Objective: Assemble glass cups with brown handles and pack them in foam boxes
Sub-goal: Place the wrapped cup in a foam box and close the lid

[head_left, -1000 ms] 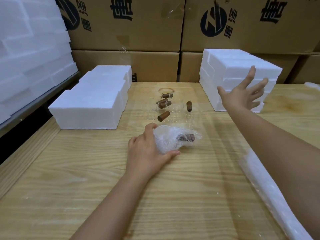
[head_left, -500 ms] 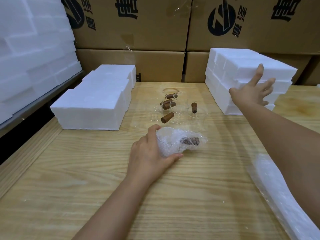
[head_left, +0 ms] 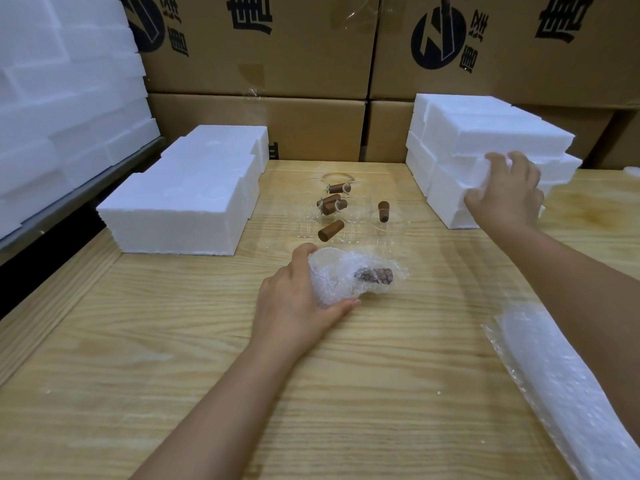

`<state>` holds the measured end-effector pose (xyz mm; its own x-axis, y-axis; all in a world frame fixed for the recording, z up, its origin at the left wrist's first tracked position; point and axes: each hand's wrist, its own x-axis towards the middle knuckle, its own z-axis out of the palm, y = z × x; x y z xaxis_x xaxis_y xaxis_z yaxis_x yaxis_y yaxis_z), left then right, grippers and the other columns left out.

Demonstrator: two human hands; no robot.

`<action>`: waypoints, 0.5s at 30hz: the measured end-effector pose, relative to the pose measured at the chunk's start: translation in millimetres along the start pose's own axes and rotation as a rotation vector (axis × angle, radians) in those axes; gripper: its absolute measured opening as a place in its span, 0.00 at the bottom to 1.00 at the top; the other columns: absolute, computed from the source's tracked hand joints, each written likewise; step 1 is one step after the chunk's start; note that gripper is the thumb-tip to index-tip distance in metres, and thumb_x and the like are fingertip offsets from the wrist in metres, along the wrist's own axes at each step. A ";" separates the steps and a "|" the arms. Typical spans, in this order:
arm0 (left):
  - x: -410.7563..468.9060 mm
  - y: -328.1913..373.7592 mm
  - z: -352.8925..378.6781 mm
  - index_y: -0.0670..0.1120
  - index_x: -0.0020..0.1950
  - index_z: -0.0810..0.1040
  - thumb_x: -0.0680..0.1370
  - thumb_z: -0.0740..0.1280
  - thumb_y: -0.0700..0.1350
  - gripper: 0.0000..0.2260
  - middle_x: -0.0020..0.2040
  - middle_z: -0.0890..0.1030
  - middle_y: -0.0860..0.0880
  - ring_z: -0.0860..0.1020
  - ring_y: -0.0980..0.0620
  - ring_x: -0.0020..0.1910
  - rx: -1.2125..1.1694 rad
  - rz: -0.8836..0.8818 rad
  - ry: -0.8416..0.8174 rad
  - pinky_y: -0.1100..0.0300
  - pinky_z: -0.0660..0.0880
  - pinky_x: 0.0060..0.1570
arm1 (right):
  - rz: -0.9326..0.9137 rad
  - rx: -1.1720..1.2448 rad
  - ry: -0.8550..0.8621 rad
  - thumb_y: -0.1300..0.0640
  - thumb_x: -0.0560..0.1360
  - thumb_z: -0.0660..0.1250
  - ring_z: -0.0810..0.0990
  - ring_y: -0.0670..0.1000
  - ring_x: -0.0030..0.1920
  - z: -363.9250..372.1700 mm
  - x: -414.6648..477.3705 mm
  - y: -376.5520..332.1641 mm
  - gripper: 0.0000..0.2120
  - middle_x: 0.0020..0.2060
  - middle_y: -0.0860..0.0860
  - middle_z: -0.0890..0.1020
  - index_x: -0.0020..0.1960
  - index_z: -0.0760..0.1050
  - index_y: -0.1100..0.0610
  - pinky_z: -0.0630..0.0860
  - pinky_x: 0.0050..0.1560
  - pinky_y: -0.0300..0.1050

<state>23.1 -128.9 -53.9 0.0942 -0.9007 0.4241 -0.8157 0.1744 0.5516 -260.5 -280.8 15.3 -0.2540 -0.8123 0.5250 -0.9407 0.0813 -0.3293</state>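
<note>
A bubble-wrapped cup (head_left: 356,277) is held mid-surface by the left hand (head_left: 301,299). A foam box (head_left: 450,188), stacked towards the far right corner, is gripped by the right hand (head_left: 505,192). If dragged carelessly, the stack may be toppled onto the loose glass cups (head_left: 349,225).

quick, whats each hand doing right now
left hand: holds the bubble-wrapped cup.
right hand: grips a foam box in the right-side stack.

Matt grainy wood table (head_left: 173,341); rough white foam boxes (head_left: 491,140); clear glass cups (head_left: 349,230); bubble wrap (head_left: 346,275).
</note>
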 end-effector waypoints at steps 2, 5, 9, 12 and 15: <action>0.2 0.0 -0.1 0.54 0.67 0.60 0.62 0.68 0.70 0.40 0.53 0.80 0.50 0.78 0.46 0.53 0.005 0.000 -0.003 0.57 0.67 0.49 | -0.044 -0.067 0.000 0.59 0.75 0.65 0.57 0.60 0.72 0.1 -0.3 1.1 0.26 0.72 0.56 0.61 0.71 0.63 0.56 0.63 0.63 0.63; 0.0 0.6 -0.5 0.54 0.67 0.60 0.61 0.67 0.71 0.41 0.54 0.80 0.49 0.78 0.46 0.53 0.012 0.001 -0.008 0.57 0.67 0.49 | -0.068 -0.139 0.016 0.62 0.75 0.65 0.60 0.60 0.70 -2.0 1.7 1.6 0.24 0.70 0.58 0.64 0.70 0.65 0.58 0.59 0.66 0.62; -0.1 0.0 -1.1 0.55 0.67 0.59 0.62 0.68 0.70 0.40 0.54 0.80 0.49 0.77 0.45 0.54 0.012 -0.005 -0.009 0.55 0.69 0.51 | -0.126 -0.223 0.031 0.62 0.75 0.65 0.62 0.61 0.68 -7.0 2.4 1.1 0.22 0.66 0.60 0.68 0.68 0.68 0.59 0.55 0.68 0.64; 0.5 0.5 -0.9 0.54 0.68 0.60 0.63 0.71 0.68 0.40 0.54 0.80 0.49 0.78 0.45 0.54 0.012 -0.023 -0.008 0.54 0.69 0.53 | -0.164 -0.244 0.043 0.61 0.75 0.66 0.62 0.61 0.68 -11.0 -1.5 0.6 0.22 0.65 0.61 0.68 0.68 0.68 0.60 0.55 0.68 0.63; 2.1 -0.3 -0.6 0.51 0.69 0.60 0.65 0.72 0.67 0.40 0.56 0.80 0.48 0.77 0.44 0.56 0.054 -0.047 0.020 0.54 0.65 0.56 | -0.213 -0.224 0.075 0.62 0.75 0.66 0.63 0.62 0.68 -18.8 -9.5 -1.3 0.22 0.65 0.62 0.68 0.68 0.68 0.60 0.55 0.67 0.63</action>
<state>23.9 -130.7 -52.7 0.1439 -0.8991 0.4133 -0.8394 0.1102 0.5321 -261.1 -262.3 25.5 -0.0542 -0.7804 0.6229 -0.9985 0.0462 -0.0290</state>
